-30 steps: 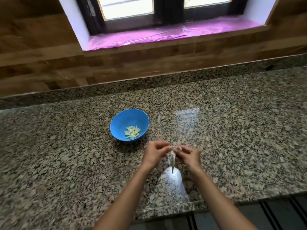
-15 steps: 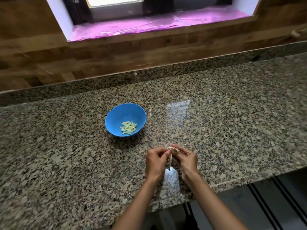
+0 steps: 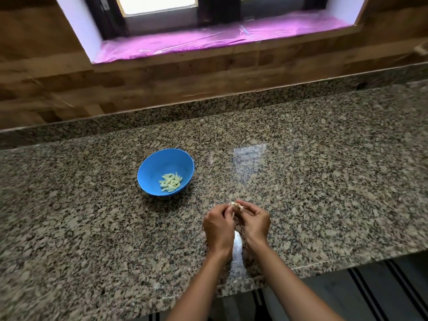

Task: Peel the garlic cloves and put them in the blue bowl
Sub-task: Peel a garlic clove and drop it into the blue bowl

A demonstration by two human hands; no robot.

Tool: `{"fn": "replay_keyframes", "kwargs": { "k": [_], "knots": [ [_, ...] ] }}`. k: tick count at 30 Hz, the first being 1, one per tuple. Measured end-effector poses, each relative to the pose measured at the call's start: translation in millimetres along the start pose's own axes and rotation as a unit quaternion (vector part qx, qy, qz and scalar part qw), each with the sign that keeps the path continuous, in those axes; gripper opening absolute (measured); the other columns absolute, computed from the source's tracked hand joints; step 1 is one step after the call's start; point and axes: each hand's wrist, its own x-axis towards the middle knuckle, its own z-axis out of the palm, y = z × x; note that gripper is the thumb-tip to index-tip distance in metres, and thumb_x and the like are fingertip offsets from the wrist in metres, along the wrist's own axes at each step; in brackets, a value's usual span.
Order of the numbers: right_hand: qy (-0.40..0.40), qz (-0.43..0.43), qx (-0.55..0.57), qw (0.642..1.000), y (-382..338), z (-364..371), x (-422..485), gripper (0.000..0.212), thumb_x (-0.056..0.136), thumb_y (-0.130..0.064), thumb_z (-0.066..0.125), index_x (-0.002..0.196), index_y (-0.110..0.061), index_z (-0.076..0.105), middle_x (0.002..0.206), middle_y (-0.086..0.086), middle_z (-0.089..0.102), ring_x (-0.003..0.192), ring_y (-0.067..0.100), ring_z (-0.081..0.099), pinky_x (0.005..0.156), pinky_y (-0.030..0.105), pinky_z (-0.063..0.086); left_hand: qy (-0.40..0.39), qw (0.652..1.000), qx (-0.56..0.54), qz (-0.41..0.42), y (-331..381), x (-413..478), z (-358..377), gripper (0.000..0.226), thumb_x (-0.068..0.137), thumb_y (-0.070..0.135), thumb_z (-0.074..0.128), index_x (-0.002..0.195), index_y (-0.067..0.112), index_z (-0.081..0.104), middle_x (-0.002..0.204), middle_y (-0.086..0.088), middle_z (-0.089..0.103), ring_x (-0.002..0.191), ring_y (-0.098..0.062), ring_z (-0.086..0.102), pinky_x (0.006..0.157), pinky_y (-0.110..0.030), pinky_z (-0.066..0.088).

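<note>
Both hands, the left hand [image 3: 218, 224] and right hand [image 3: 254, 222], pinch one garlic clove [image 3: 236, 205] together above the tabletop [image 3: 324, 181], near the blue bowl [image 3: 152, 167].

I am looking at a home kitchen: a long speckled granite counter [image 3: 301, 181] with a matching granite upstand runs under a wood-look wall [image 3: 162, 84], a dark-framed window [image 3: 208, 15] sits above a pink-lined sill [image 3: 208, 40], and peeled garlic [image 3: 171, 182] lies in a bowl [image 3: 157, 165].
</note>
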Motion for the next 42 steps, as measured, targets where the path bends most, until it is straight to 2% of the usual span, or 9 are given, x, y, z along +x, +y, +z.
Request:
{"fn": "replay_keyframes", "kwargs": {
  "k": [6, 10, 14, 16, 21, 25, 31, 35, 42],
  "knots": [
    [-0.018, -0.093, -0.131, 0.987, -3.5, -4.7, 14.0, 0.023, 0.079, 0.005, 0.066, 0.093, -0.011, 0.071, 0.09, 0.005, 0.072, 0.079, 0.013, 0.069, 0.068, 0.02, 0.056, -0.013, 1.0, -0.003, -0.004, 4.4, 9.7, 4.5, 0.014, 0.09, 0.008, 0.059, 0.098, 0.012, 0.07, 0.084, 0.003, 0.069, 0.069, -0.002, 0.061, 0.057, -0.007, 0.046],
    [-0.08, -0.24, -0.374, 0.892, -14.1, -15.1, 20.1, 0.023, 0.084, -0.003, 0.064, 0.106, -0.008, 0.068, 0.098, 0.004, 0.071, 0.072, 0.002, 0.062, 0.062, 0.002, 0.047, -0.05, 0.998, 0.021, -0.032, 3.2, 17.9, 7.3, 0.013, 0.093, 0.011, 0.055, 0.095, 0.013, 0.067, 0.074, 0.007, 0.063, 0.063, -0.003, 0.058, 0.053, -0.012, 0.045],
    [-0.08, -0.197, -0.445, 0.87, -27.9, -33.0, 35.5, 0.025, 0.092, -0.005, 0.052, 0.113, -0.01, 0.064, 0.089, 0.005, 0.07, 0.049, 0.001, 0.05, 0.039, 0.011, 0.039, -0.086, 0.987, 0.137, 0.002, -13.0, 24.2, 0.5, 0.014, 0.096, 0.014, 0.049, 0.098, 0.008, 0.062, 0.078, 0.0, 0.062, 0.065, -0.011, 0.058, 0.06, -0.022, 0.052],
    [-0.075, -0.181, -0.575, 0.795, -29.1, -42.6, 49.7, 0.029, 0.096, -0.004, 0.043, 0.114, -0.013, 0.064, 0.088, 0.003, 0.068, 0.048, 0.003, 0.047, 0.035, 0.013, 0.032, -0.11, 0.982, 0.154, -0.021, -21.8, 28.9, -7.1, 0.014, 0.095, 0.016, 0.052, 0.1, 0.01, 0.064, 0.081, 0.003, 0.064, 0.062, -0.004, 0.055, 0.054, -0.014, 0.05],
    [-0.063, -0.199, -0.694, 0.689, -35.0, -52.2, 61.7, 0.037, 0.093, -0.005, 0.049, 0.127, -0.018, 0.053, 0.122, 0.006, 0.052, 0.098, 0.012, 0.053, 0.085, 0.021, 0.048, -0.164, 0.974, 0.15, -0.046, -28.3, 44.0, -23.6, 0.014, 0.089, 0.013, 0.062, 0.101, 0.011, 0.07, 0.101, 0.005, 0.068, 0.083, -0.002, 0.058, 0.07, -0.007, 0.043],
    [-0.039, -0.254, -0.728, 0.635, -22.9, -48.0, 53.5, 0.072, 0.087, -0.005, 0.045, 0.147, -0.027, 0.012, 0.155, 0.007, 0.005, 0.144, 0.025, 0.003, 0.109, 0.046, -0.01, -0.19, 0.961, 0.195, -0.045, -23.8, 49.7, -24.1, 0.006, 0.085, 0.01, 0.066, 0.088, 0.013, 0.069, 0.091, 0.001, 0.069, 0.085, -0.01, 0.062, 0.086, -0.029, 0.053],
    [-0.201, -0.298, -0.494, 0.791, 1.1, -19.1, 33.7, 0.037, 0.09, -0.005, 0.053, 0.126, -0.016, 0.055, 0.127, 0.003, 0.058, 0.112, 0.014, 0.057, 0.099, 0.03, 0.046, -0.188, 0.939, 0.275, 0.089, -10.7, 38.1, -13.3, 0.014, 0.094, -0.001, 0.048, 0.102, 0.004, 0.059, 0.098, -0.008, 0.064, 0.078, -0.013, 0.054, 0.074, -0.02, 0.048],
    [-0.29, -0.173, -0.425, 0.84, -8.3, -11.5, 34.4, 0.03, 0.094, -0.017, 0.053, 0.123, -0.014, 0.059, 0.122, 0.001, 0.062, 0.102, 0.008, 0.059, 0.087, 0.018, 0.047, -0.21, 0.971, -0.035, -0.109, -21.7, 55.9, -34.9, 0.008, 0.078, 0.005, 0.073, 0.086, 0.003, 0.073, 0.073, -0.003, 0.07, 0.066, -0.012, 0.062, 0.059, -0.019, 0.05],
    [-0.307, -0.023, -0.211, 0.928, -7.8, -5.1, 35.6, 0.016, 0.084, -0.007, 0.065, 0.1, -0.006, 0.07, 0.073, 0.011, 0.071, 0.05, 0.018, 0.061, 0.047, 0.029, 0.05, -0.285, 0.89, -0.277, -0.225, -9.4, 54.4, -54.8, 0.024, 0.081, -0.007, 0.064, 0.103, -0.001, 0.07, 0.098, -0.014, 0.072, 0.093, -0.023, 0.069, 0.081, -0.026, 0.056]
  ]
}}
